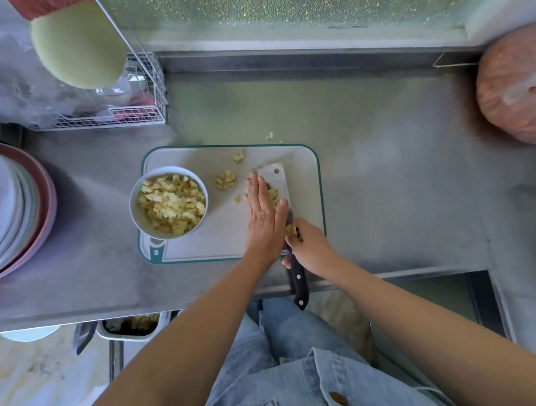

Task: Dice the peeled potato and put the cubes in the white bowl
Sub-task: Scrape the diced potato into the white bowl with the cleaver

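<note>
Scooping called for the left hand (261, 214), fingers straight, to sweep cubes (273, 194) onto the cleaver (276, 179) (right hand (310, 247) gripped its handle), kept level.

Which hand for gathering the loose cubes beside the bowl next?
Left, probably. The left hand lies flat on the bowl side of the cleaver, nearer the loose cubes and white bowl; the right hand grips its handle.

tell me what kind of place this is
Most likely a kitchen work area: a steel counter, a cutting board carrying a white bowl of potato cubes, and stacked plates at the left.
</note>
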A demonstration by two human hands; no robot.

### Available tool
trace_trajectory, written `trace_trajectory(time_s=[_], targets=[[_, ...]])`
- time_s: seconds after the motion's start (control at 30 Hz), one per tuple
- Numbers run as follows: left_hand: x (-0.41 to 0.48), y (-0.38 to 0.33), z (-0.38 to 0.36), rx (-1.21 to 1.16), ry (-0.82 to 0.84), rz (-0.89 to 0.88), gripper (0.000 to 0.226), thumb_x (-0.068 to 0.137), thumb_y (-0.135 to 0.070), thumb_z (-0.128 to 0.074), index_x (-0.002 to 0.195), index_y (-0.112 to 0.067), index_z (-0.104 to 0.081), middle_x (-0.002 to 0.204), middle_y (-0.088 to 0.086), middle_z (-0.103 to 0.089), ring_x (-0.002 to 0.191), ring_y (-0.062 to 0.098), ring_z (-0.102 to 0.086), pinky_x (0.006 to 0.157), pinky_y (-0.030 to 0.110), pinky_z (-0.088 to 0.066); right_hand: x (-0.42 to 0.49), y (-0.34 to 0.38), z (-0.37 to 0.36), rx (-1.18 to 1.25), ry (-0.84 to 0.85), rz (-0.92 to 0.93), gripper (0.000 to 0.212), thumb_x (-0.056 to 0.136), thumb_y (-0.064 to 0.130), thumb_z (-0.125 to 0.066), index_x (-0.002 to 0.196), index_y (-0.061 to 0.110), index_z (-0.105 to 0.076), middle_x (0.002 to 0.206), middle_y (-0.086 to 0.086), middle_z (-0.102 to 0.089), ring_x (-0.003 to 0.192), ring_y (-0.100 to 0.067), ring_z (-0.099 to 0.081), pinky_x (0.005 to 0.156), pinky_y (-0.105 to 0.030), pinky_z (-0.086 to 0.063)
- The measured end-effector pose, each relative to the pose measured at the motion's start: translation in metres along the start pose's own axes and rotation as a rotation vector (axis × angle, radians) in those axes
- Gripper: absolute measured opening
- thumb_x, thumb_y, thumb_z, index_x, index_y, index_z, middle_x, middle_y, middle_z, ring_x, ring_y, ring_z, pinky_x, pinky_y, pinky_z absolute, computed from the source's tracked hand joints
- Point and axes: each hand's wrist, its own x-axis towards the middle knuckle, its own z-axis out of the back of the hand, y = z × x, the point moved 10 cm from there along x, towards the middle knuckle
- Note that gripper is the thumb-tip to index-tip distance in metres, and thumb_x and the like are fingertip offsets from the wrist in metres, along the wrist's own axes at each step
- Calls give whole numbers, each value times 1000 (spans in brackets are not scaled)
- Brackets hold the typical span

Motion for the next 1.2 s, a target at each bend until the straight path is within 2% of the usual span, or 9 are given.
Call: trace_trajectory(time_s=[0.17,0.27,0.4,0.5,0.63,0.77,0.9,1.03,1.2], targets=[[3,-16,7,-1,26,-46,66,99,-38,-21,152,-6,1,160,3,10,144,8,17,120,33,6,-4,4,5,302,26,-15,17,102,16,-37,88,10,-46,81,-16,-57,54,-26,-56,69,-47,-53],[1,-32,19,41,33,-128,65,100,-41,-20,152,-6,-4,160,3,7,147,15,13,118,27,11,-3,15,9,316,19,15,17,102,15,-39,87,11,-45,77,-13,-59,53,-26,-52,65,-43,-49],[-2,-39,52,110,-28,-219,69,97,-47,-17,151,-3,-14,160,9,-5,148,20,4,116,22,15,-3,43,9,261,16,79,16,102,14,-38,88,9,-44,75,-17,-53,49,-24,-51,49,-32,-46],[-7,-41,92,174,-142,-268,68,100,-48,-17,147,-1,-29,156,12,-22,146,19,-6,120,30,3,-5,74,2,188,15,169,15,100,11,-38,87,8,-45,65,-12,-51,46,-23,-49,45,-29,-41],[-10,-27,149,230,-258,-203,54,98,-40,-25,135,-8,-47,147,8,-39,139,23,-28,117,39,-22,-3,106,-14,97,20,244,15,98,11,-39,86,8,-48,56,-7,-48,38,-19,-44,43,-28,-35],[-5,0,175,202,-192,-105,57,98,-41,-24,146,-14,-38,155,1,-30,144,15,-22,119,32,-17,-5,124,-28,15,43,273,15,91,11,-39,78,11,-44,55,-5,-44,39,-18,-38,42,-27,-29],[-7,16,182,215,-153,-74,50,101,-36,-30,141,-10,-47,150,4,-40,141,16,-30,116,26,-20,-3,133,-41,-19,71,266,14,90,10,-39,77,9,-46,55,-7,-44,37,-17,-36,41,-25,-29],[-23,33,200,287,-211,-59,46,100,-35,-32,132,-10,-54,139,3,-50,129,20,-42,107,30,-34,4,136,-44,-21,41,262,12,89,11,-41,79,8,-46,59,-9,-43,42,-20,-39,43,-27,-29],[-28,34,217,302,-279,-52,49,97,-39,-30,128,-11,-57,139,5,-50,128,22,-42,106,33,-35,5,144,-48,-53,20,281,19,90,13,-41,71,12,-41,56,-6,-43,44,-20,-40,42,-26,-29]])
